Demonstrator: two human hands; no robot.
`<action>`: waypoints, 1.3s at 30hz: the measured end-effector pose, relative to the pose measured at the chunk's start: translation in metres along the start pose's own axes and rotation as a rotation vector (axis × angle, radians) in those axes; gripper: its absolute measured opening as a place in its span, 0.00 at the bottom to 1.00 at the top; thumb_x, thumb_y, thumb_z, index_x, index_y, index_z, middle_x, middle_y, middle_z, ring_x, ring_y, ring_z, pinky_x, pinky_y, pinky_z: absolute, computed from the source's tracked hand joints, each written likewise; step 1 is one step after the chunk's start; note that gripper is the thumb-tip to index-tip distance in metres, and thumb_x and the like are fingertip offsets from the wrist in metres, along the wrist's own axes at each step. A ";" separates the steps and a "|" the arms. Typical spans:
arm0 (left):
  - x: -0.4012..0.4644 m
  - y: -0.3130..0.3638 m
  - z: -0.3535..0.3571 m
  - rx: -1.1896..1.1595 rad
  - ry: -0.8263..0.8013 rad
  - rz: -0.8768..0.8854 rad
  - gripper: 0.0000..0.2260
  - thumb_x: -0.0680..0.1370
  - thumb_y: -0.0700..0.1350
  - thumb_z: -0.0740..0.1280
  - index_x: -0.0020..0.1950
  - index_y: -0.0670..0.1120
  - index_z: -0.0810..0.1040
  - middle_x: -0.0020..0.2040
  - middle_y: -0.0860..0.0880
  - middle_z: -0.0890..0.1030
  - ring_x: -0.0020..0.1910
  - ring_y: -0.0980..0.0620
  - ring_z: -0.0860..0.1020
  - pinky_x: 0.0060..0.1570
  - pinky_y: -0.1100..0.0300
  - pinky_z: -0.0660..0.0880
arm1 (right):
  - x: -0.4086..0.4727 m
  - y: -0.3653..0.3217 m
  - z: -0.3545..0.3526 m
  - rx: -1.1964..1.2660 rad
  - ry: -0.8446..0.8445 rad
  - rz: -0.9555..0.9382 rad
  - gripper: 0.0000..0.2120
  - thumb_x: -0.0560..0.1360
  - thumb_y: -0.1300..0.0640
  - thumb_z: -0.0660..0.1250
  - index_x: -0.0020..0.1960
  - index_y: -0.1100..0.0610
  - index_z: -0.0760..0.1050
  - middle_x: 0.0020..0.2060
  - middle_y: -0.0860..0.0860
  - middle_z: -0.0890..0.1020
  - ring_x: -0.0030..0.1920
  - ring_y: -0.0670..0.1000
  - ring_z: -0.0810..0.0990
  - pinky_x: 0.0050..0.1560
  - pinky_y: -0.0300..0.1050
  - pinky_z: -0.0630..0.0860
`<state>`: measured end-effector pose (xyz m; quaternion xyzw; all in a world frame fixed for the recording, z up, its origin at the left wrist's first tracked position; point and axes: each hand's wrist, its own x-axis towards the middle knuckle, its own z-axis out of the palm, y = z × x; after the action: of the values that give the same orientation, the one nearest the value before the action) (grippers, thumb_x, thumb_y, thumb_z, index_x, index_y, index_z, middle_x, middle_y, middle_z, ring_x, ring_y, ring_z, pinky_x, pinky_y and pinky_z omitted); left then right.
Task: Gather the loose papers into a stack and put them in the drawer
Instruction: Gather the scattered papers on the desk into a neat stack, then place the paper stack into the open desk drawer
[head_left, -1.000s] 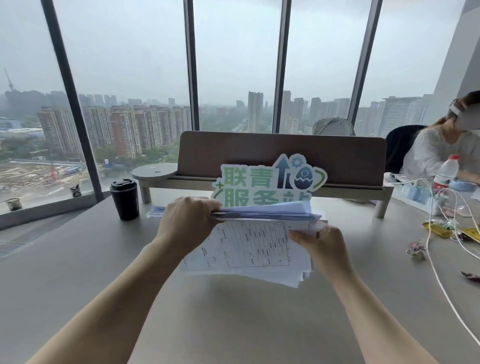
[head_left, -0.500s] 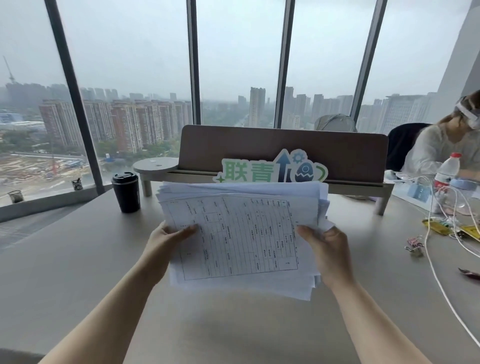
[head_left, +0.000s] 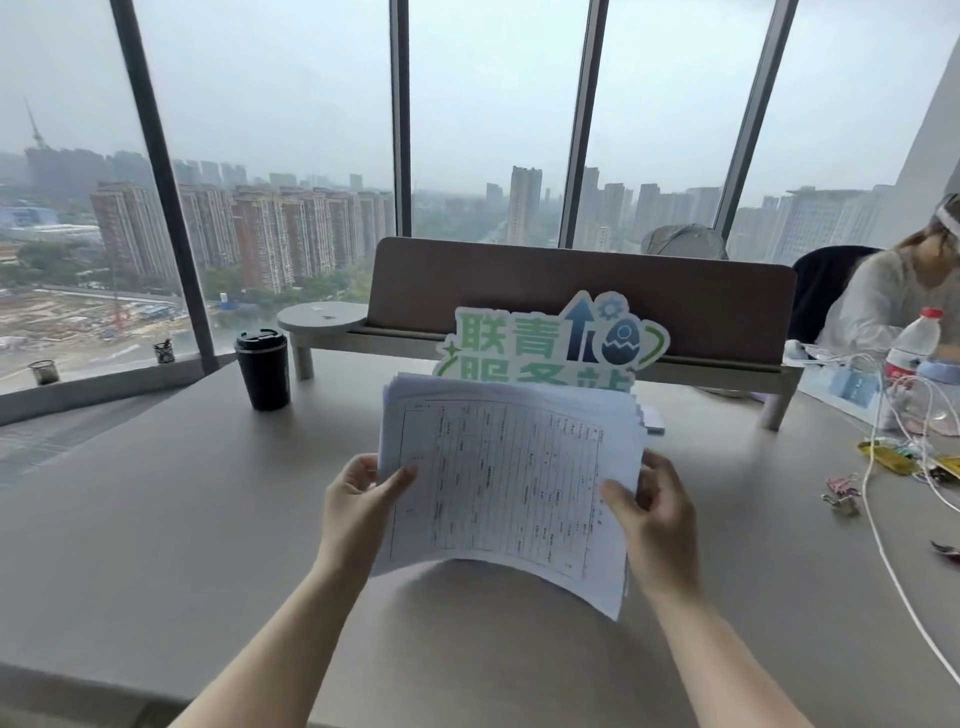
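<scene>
A stack of white papers (head_left: 506, 478) with printed tables is held upright above the grey table (head_left: 156, 519), its printed face toward me and its sheet edges slightly uneven at the top and right. My left hand (head_left: 358, 499) grips the stack's left edge, thumb on the front sheet. My right hand (head_left: 649, 504) grips the right edge in the same way. The bottom edge bows and hangs free of the table. No drawer is in view.
A black lidded cup (head_left: 262, 369) stands at the back left. A green and white sign (head_left: 550, 343) leans on a brown desk divider (head_left: 582, 291). At the right lie white cables (head_left: 883, 519), binder clips (head_left: 841, 496), a plastic bottle (head_left: 911, 345) and a seated person (head_left: 893, 296).
The stack has been turned from nearly flat to upright facing me. Both hands have shifted from its top to its side edges, and it now sits a little lower.
</scene>
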<state>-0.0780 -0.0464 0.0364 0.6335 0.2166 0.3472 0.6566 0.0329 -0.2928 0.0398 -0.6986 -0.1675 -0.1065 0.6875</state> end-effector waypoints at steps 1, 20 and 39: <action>0.003 0.005 0.002 -0.007 0.003 0.020 0.06 0.72 0.41 0.74 0.45 0.44 0.78 0.40 0.47 0.81 0.39 0.49 0.79 0.38 0.59 0.74 | 0.003 -0.006 0.002 -0.004 0.028 -0.029 0.18 0.74 0.64 0.70 0.58 0.45 0.74 0.39 0.49 0.84 0.36 0.48 0.81 0.38 0.45 0.75; 0.019 0.035 0.000 0.168 -0.055 0.324 0.35 0.70 0.39 0.76 0.72 0.56 0.65 0.54 0.59 0.76 0.50 0.62 0.77 0.52 0.64 0.74 | 0.008 -0.019 0.005 -0.086 0.036 -0.154 0.22 0.75 0.57 0.66 0.67 0.44 0.68 0.59 0.44 0.78 0.54 0.44 0.78 0.51 0.39 0.76; 0.009 0.002 -0.013 -0.093 -0.121 0.020 0.05 0.72 0.37 0.73 0.45 0.45 0.83 0.38 0.53 0.86 0.37 0.57 0.83 0.37 0.65 0.79 | -0.008 0.004 0.002 0.291 -0.140 0.166 0.09 0.66 0.67 0.63 0.35 0.57 0.80 0.32 0.50 0.84 0.34 0.49 0.83 0.32 0.45 0.77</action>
<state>-0.0817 -0.0312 0.0384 0.6244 0.1538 0.3243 0.6938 0.0272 -0.2916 0.0328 -0.6089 -0.1702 0.0250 0.7744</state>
